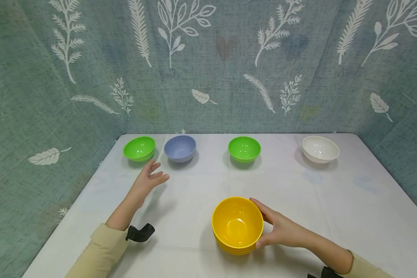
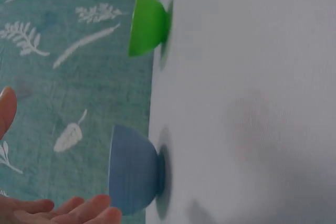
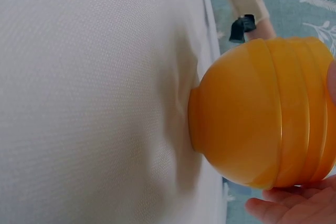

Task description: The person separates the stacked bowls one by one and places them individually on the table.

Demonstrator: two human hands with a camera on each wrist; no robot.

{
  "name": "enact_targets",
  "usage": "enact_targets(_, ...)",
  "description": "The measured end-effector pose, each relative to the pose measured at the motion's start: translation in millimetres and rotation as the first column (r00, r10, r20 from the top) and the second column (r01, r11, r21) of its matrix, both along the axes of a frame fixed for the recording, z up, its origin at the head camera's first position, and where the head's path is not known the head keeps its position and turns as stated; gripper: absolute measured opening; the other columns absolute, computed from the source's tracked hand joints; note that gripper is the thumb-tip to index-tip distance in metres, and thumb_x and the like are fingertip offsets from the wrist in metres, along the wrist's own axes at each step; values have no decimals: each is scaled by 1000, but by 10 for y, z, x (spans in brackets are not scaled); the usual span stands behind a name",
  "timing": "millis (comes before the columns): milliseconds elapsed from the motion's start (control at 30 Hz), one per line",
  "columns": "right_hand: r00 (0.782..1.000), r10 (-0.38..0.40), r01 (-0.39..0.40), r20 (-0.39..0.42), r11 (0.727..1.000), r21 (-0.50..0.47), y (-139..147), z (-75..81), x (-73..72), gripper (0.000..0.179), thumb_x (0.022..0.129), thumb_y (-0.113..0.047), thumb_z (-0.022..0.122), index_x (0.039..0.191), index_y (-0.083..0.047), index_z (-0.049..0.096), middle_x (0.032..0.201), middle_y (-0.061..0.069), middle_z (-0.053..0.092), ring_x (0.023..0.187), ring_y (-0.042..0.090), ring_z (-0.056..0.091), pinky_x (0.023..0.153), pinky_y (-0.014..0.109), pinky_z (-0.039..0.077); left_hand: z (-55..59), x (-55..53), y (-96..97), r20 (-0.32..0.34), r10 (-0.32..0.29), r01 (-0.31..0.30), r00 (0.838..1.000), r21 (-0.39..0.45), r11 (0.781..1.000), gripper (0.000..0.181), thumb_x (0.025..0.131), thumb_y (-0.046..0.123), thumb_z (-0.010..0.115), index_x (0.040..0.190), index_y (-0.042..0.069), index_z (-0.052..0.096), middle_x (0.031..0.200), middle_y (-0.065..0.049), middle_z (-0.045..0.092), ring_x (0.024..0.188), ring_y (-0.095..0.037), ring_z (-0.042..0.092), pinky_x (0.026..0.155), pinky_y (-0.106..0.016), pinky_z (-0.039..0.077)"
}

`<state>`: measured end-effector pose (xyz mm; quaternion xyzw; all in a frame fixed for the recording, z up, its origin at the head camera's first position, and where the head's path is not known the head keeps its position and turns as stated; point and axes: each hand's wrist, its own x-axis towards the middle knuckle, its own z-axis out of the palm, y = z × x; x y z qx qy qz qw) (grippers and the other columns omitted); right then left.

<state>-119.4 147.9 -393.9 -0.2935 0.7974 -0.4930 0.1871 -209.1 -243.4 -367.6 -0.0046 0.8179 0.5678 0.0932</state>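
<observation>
A stack of several nested yellow bowls is at the front middle of the table. My right hand grips its right side, thumb at the front and fingers behind. In the right wrist view, the yellow stack shows its rims and foot; I cannot tell whether that foot touches the cloth. My left hand is held over the table with spread fingers, holding nothing. Nearest to it are a green bowl and a periwinkle-blue bowl. The left wrist view shows the blue bowl just beyond the fingertips.
Along the back of the white-covered table stand another green bowl near the middle and a white bowl at the right. A leaf-patterned curtain hangs behind and at both sides. A black wrist mount sticks out from the left sleeve.
</observation>
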Motion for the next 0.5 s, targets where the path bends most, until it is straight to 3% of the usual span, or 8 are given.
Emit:
enact_targets(200,1000,-1,1,4,1000,-3,1,-6,3,102,72,-27,77,144,4,13,147,20,26,127,38,37,99,55,28,-32,96,141,-32,-137,138,990,41,990,92,85,24,65,148,12,-1,152,-13,14,136,-34,22,106,-51,26)
enact_targets(500,1000,-18,18,25,1000,7,6,-13,1,102,72,-28,77,144,4,13,148,20,24,129,38,35,101,52,29,-146,180,421,-51,-349,351,936,35,936,93,80,19,71,147,9,8,150,-14,21,134,-34,26,109,-46,23)
